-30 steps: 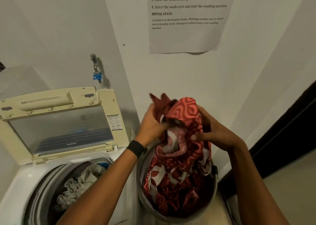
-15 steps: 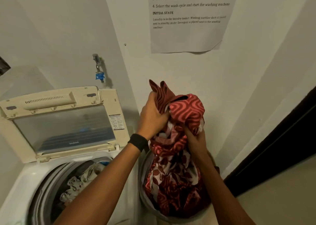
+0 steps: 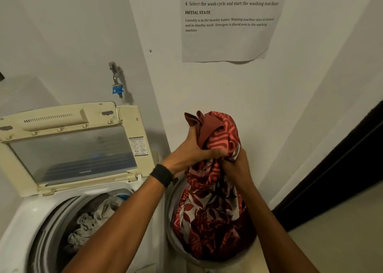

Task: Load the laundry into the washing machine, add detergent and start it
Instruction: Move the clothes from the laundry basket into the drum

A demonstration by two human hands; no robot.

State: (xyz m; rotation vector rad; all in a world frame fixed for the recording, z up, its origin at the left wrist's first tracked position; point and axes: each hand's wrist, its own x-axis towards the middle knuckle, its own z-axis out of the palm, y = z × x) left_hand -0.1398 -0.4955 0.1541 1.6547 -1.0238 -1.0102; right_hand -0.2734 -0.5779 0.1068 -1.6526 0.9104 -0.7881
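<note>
A red patterned cloth [image 3: 213,206] rises out of the grey laundry basket [image 3: 172,239] at the lower middle. My left hand [image 3: 192,150] grips the bunched top of the cloth, with a black band on its wrist. Just below and to the right, my right hand [image 3: 236,167] clutches the same cloth. The cloth's lower part still lies in the basket. To the left stands the top-loading washing machine [image 3: 24,216] with its cream lid [image 3: 68,144] raised. Pale clothes [image 3: 93,221] lie in its drum. No detergent is in view.
A tap with a blue tag [image 3: 117,86] sticks out of the wall above the machine. A printed instruction sheet [image 3: 230,22] hangs on the wall. A dark doorway [image 3: 342,165] runs along the right, with pale floor [image 3: 342,241] below it.
Both hands have lifted the cloth's top higher out of the basket. My right hand has shifted from the cloth's right side to just under my left hand.
</note>
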